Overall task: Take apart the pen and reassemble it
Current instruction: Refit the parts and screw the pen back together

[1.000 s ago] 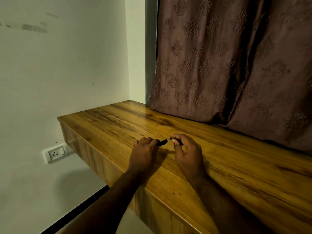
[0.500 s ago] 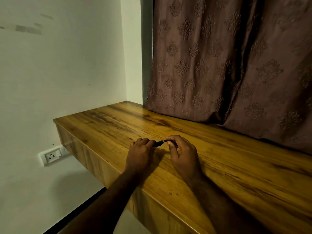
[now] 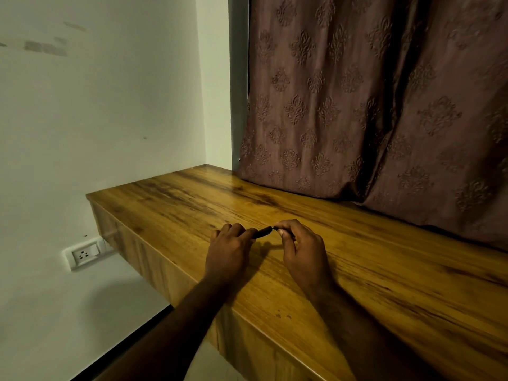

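Pen (image 3: 262, 232): held between both hands, low over the table (image 3: 384, 284), toward its front edge. Cannot tell whether it touches the wood. Only a short dark stretch shows between the hands.

Left hand (image 3: 228, 248): fingers curled round one end of the barrel, grip closed on it. Right hand (image 3: 302, 250): thumb and forefinger pinch the other end, grip narrow, holding the pen.

Step, as I judge it: working a joint at the right end by a twist or a pull (parting or refitting cannot be told from this view; no loose pieces show on the table).

Next move calls for the left hand to brace the barrel steady while the right turns or draws straight along the axis. Light force, and nothing let drop.

Long axis: across the body, left to right, the right end slightly farther from the person, near level with the tabletop. Which end carries the tip is too small to tell.
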`<state>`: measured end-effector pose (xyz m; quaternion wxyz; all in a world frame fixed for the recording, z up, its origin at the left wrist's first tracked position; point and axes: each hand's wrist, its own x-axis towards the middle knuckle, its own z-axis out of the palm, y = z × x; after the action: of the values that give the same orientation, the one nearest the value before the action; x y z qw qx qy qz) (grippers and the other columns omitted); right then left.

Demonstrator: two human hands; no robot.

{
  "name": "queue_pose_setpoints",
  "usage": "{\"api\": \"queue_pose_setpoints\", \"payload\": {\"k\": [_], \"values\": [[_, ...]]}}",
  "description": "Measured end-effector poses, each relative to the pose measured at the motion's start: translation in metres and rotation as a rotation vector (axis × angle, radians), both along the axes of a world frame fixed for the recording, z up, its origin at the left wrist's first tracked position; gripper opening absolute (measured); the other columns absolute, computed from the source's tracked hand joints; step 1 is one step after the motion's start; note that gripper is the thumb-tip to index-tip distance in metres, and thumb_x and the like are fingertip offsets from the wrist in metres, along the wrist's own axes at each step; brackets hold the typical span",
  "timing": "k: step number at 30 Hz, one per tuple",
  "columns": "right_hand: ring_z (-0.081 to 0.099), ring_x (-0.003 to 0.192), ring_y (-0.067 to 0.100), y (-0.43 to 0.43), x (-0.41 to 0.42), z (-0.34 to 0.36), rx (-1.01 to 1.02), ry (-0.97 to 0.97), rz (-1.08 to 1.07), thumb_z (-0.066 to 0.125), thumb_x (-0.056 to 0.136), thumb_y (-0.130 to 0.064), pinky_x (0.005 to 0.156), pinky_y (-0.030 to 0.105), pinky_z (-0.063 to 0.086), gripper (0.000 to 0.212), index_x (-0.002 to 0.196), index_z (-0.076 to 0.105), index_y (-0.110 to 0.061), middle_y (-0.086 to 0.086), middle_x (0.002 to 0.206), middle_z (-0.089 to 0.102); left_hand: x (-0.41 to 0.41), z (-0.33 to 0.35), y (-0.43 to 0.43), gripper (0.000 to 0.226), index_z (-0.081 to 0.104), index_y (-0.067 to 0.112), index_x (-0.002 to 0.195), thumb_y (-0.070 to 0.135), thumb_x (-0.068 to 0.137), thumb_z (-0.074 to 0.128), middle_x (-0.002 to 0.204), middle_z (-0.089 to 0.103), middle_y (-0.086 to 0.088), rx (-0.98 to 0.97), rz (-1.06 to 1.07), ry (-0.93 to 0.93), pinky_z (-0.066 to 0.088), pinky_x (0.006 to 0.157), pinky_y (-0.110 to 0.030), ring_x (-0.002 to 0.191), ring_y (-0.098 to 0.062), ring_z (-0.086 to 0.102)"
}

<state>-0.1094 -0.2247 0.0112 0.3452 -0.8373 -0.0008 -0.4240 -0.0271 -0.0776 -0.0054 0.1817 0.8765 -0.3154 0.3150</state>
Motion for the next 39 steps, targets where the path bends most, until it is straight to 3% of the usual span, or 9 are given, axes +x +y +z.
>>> {"api": "queue_pose_setpoints", "payload": {"k": [5, 11, 15, 22, 25, 29, 33, 39], "values": [[0.064, 0.088, 0.008, -0.0006, 0.0019, -0.0016, 0.019, 0.028, 0.018, 0.053, 0.095, -0.017, 0.073, 0.034, 0.056, 0.017, 0.105, 0.065, -0.024, -0.004, 0.095, 0.069, 0.0034, -0.0029, -0.0019, 0.022, 0.066, 0.023, 0.109, 0.021, 0.087, 0.062, 0.088, 0.062, -0.002, -0.021, 0.013, -0.03, 0.042, 0.069, -0.037, 0.083, -0.024, 0.057], [0.063, 0.089, 0.007, 0.0008, 0.0015, -0.0008, 0.026, 0.056, 0.048, 0.053, 0.095, -0.015, 0.074, 0.032, 0.055, 0.017, 0.104, 0.067, -0.021, -0.005, 0.097, 0.069, 0.0041, -0.003, 0.0, 0.03, 0.064, 0.026, 0.107, 0.03, 0.087, 0.042, 0.088, 0.061, -0.001, -0.003, 0.013, -0.039, 0.044, 0.066, -0.039, 0.082, -0.023, 0.055], [0.065, 0.086, 0.006, 0.0001, 0.0009, -0.0006, 0.077, 0.091, 0.074, 0.054, 0.095, -0.014, 0.073, 0.034, 0.056, 0.015, 0.103, 0.066, -0.019, -0.007, 0.093, 0.07, 0.0041, -0.0033, 0.0002, 0.023, 0.066, 0.025, 0.105, 0.026, 0.085, 0.053, 0.087, 0.06, -0.002, -0.009, 0.021, -0.041, 0.042, 0.066, -0.038, 0.082, -0.024, 0.055], [0.063, 0.071, 0.003, -0.0008, 0.0016, -0.0025, 0.108, 0.154, 0.073, 0.052, 0.096, -0.024, 0.063, 0.033, 0.055, 0.009, 0.095, 0.061, -0.022, -0.01, 0.082, 0.069, 0.0017, -0.0015, 0.0011, 0.032, 0.067, 0.024, 0.105, 0.03, 0.085, 0.042, 0.087, 0.06, -0.002, -0.004, -0.006, -0.052, 0.042, 0.064, -0.037, 0.081, -0.024, 0.055], [0.06, 0.057, 0.007, -0.0018, 0.0009, -0.0039, 0.15, 0.196, 0.066, 0.048, 0.097, -0.036, 0.053, 0.034, 0.051, 0.019, 0.085, 0.058, -0.024, -0.006, 0.07, 0.068, 0.0012, -0.0008, 0.0006, 0.031, 0.066, 0.026, 0.106, 0.03, 0.085, 0.043, 0.086, 0.061, -0.001, -0.001, -0.025, -0.047, 0.042, 0.063, -0.037, 0.079, -0.023, 0.055], [0.062, 0.056, 0.014, -0.0019, 0.001, -0.0033, 0.289, 0.207, 0.056, 0.046, 0.096, -0.043, 0.057, 0.044, 0.054, 0.026, 0.086, 0.059, -0.022, -0.002, 0.07, 0.068, 0.0022, -0.0012, -0.0006, 0.029, 0.064, 0.028, 0.11, 0.03, 0.085, 0.05, 0.087, 0.06, -0.001, 0.015, -0.038, -0.03, 0.042, 0.066, -0.037, 0.081, -0.023, 0.054], [0.063, 0.06, 0.014, -0.0022, 0.0011, -0.0013, 0.289, 0.191, 0.086, 0.051, 0.096, -0.029, 0.054, 0.039, 0.053, 0.009, 0.093, 0.058, -0.025, -0.004, 0.077, 0.069, 0.0023, -0.0007, -0.001, 0.031, 0.066, 0.026, 0.109, 0.032, 0.085, 0.047, 0.085, 0.059, -0.002, 0.002, -0.079, -0.018, 0.043, 0.063, -0.037, 0.078, -0.025, 0.054], [0.052, 0.047, 0.016, -0.0015, -0.0007, 0.0014, 0.458, 0.25, 0.183, 0.049, 0.098, -0.027, 0.042, 0.025, 0.04, 0.022, 0.088, 0.054, -0.008, 0.013, 0.069, 0.066, 0.0001, 0.0005, -0.001, 0.033, 0.067, 0.024, 0.108, 0.032, 0.085, 0.045, 0.085, 0.06, -0.003, 0.013, -0.123, -0.02, 0.044, 0.06, -0.037, 0.076, -0.024, 0.055]]}}
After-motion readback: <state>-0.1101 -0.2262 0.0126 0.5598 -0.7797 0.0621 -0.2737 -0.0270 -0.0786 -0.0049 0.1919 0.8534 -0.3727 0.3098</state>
